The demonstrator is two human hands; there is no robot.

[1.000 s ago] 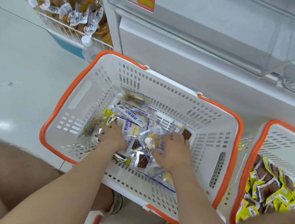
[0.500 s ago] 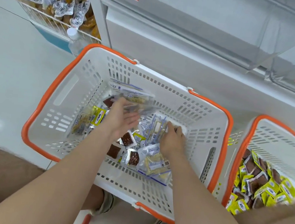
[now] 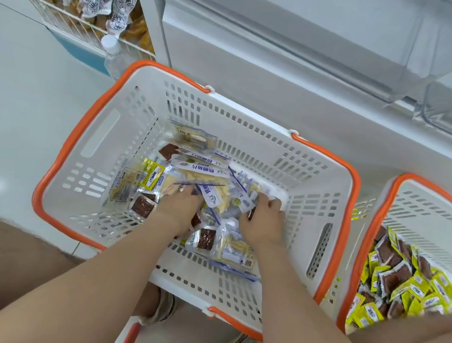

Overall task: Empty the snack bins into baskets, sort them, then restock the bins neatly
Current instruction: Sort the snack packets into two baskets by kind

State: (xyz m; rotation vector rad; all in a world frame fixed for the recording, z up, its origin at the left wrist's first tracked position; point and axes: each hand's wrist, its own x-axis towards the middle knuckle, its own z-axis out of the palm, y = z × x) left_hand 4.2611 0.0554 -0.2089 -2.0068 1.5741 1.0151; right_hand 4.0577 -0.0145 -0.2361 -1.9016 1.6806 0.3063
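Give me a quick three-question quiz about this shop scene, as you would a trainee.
1. True or false: the left hand and right hand are both among the packets in the middle basket.
2. Where is the big heap of yellow packets? A middle basket; B right basket; C neither.
3. Fill in: both baskets' rims are ____.
Key: 1 true; 2 B; 3 orange.

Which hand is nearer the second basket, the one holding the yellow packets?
Right. The right hand is in the middle basket's right half, on the mixed packets, closer to the yellow-packet basket beside it. The left hand is in the same pile, further left.
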